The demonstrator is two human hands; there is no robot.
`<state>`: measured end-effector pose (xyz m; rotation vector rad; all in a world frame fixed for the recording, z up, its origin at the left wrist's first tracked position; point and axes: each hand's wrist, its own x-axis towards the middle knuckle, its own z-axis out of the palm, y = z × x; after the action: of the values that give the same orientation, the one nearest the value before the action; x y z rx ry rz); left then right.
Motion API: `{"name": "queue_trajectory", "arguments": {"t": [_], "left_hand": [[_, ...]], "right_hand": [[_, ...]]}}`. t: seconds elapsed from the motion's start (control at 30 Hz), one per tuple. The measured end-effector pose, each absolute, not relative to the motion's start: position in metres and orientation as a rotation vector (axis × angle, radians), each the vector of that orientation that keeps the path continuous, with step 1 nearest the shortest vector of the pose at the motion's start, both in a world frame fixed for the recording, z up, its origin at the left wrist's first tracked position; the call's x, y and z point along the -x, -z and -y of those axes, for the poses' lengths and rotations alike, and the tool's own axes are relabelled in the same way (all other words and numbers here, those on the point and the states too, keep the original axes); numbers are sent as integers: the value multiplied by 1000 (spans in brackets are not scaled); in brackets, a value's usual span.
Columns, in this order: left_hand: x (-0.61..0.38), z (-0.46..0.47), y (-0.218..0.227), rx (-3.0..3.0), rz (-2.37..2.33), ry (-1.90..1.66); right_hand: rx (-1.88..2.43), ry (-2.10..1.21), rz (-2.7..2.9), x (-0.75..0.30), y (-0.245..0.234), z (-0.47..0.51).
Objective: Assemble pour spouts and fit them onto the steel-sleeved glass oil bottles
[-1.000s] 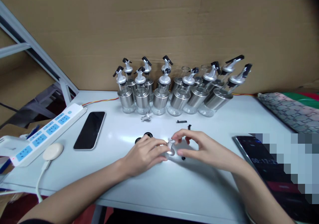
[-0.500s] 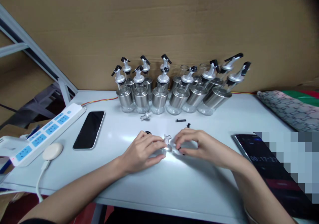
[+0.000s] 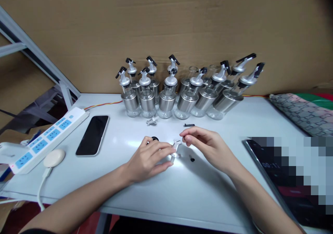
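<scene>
My left hand [image 3: 148,158] rests on the white table [image 3: 166,192] with its fingers closed round a small silver pourer spout [image 3: 176,147]. My right hand [image 3: 205,145] hovers just right of the spout, thumb and forefinger pinched near its tip; whatever they hold is too small to make out. A tiny black piece [image 3: 192,159] lies on the table under the right hand. A black ring [image 3: 154,138] sits behind my left hand. A spare silver spout [image 3: 152,120] and a black lever piece [image 3: 189,125] lie further back.
Several glass and steel oil bottles [image 3: 166,100] with pourer tops stand in rows along the cardboard wall. A black phone [image 3: 93,135], a white power strip [image 3: 49,135] and a round white puck [image 3: 54,157] lie at left. A dark tablet [image 3: 275,178] lies at right, beside patterned cloth [image 3: 299,111].
My right hand has lifted slightly and drawn away from the spout, uncovering the tiny black piece on the table. My left hand keeps its hold on the spout.
</scene>
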<state>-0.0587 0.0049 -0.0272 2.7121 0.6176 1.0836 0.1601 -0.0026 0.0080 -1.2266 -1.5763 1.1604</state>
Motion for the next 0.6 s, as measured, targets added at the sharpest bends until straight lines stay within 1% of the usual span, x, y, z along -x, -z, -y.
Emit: {"name": "queue_trajectory", "arguments": {"t": [0.1,0.33,0.6], "left_hand": [[59,-5,27,-2707,-621,-1098],[59,-4,27,-2738,-633,-1089],[60,-5,26,-2799,-627,-1102]], "right_hand": [[1220,-1163,1605,-162,-9,2],[1199,-1376,1485,-158,-10,3],[1123,-1506,1376,-156,-3,2]]}}
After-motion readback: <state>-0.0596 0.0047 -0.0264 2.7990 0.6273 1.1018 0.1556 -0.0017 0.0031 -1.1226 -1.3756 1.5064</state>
